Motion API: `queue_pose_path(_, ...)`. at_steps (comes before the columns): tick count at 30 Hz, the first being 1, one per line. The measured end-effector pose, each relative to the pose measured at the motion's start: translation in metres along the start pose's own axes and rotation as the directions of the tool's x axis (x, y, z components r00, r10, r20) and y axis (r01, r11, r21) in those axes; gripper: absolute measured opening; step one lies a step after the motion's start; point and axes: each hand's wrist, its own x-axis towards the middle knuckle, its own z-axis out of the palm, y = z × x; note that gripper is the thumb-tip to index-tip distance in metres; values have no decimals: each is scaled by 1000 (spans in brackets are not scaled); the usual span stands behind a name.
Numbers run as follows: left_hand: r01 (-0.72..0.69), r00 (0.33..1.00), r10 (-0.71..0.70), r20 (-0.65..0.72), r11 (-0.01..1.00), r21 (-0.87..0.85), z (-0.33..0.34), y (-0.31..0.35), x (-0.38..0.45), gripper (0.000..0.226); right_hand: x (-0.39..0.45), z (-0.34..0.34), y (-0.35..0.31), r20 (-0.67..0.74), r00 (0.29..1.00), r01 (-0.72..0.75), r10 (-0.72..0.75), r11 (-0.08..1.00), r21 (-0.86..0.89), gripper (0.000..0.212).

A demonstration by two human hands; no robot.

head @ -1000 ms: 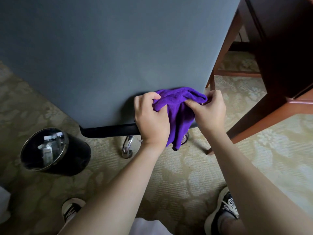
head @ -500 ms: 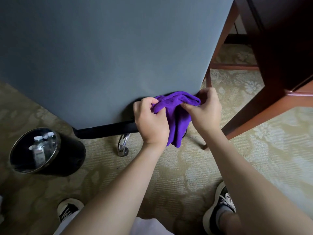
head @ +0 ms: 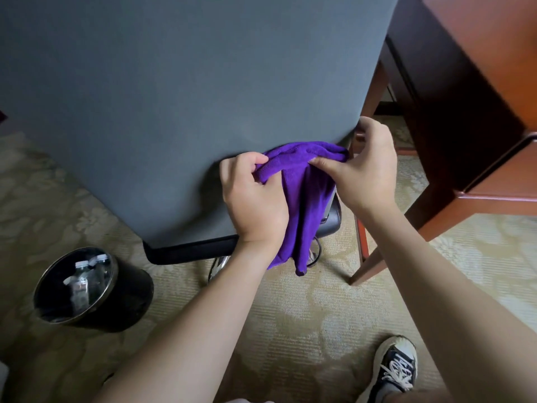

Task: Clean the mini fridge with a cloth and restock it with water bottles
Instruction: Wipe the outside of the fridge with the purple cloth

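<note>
Far to your left a black wastebasket (head: 116,289) with a metal rim stands on the patterned carpet (head: 305,321). Inside it lie clear water bottles (head: 84,274) with white caps; how many there are you cannot make out.

Above and ahead of you, the grey upholstered back of a chair (head: 180,97) fills most of the view, with a black seat edge (head: 189,251) along its bottom and a chrome leg (head: 216,267) showing underneath.

Your left hand (head: 255,202) is curled around the left side of the purple cloth (head: 302,199), fingers bunching the fabric, thumb on top. The cloth itself hangs in front of the chair's lower right corner, its upper edge gathered between your two hands and its loose end drooping toward the carpet.

Your right hand (head: 366,167) pinches the cloth's upper right edge between thumb and forefinger, with the other fingers bent above it, close to the chair's edge.

To the right stands a reddish-brown wooden desk (head: 479,126), one of its legs (head: 377,251) slanting down to the carpet just beside the cloth. At the lower right, your black-and-white laced sneaker (head: 398,367) rests on the carpet.
</note>
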Motion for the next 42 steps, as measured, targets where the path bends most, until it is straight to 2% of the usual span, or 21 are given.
queue_pose_path(3,-56,998,55,-43,998,-23,-1,22,16,20,16,-13,-21,-25,1000,-2,3,999,51,73)
queue_pose_path(6,-58,996,53,-76,997,-60,-1,44,32,22,28,-23,-39,-31,996,-82,86,991,104,57)
queue_pose_path(10,-64,995,58,-77,995,-77,-3,65,44,21,27,-30,-54,-30,986,-161,165,982,99,47)
queue_pose_path(16,-28,998,25,-49,997,-68,-15,74,47,24,14,-31,-67,-32,977,-207,209,977,57,51)
queue_pose_path(22,-10,998,6,-58,997,-72,-31,83,55,23,11,-35,-89,-4,989,-146,146,988,-45,65)
queue_pose_path(29,-5,997,-2,-74,996,-91,-48,97,71,25,10,-41,-125,-56,995,-84,88,994,73,50)
queue_pose_path(35,-92,991,79,-107,988,-121,-55,119,91,18,23,-54,-155,-101,994,-29,44,988,150,48)
queue_pose_path(37,-111,986,93,-135,985,-134,-56,126,100,17,32,-62,-165,-92,995,-22,40,982,185,56)
queue_pose_path(38,-121,984,99,-149,983,-141,-56,129,105,17,36,-66,-170,-81,996,-7,25,978,206,68)
queue_pose_path(40,-132,980,105,-168,979,-156,-58,134,113,16,44,-73,-177,-58,997,54,-40,968,247,94)
queue_pose_path(42,-142,977,111,-182,976,-167,-59,138,120,15,49,-80,-182,-50,990,138,-130,959,249,104)
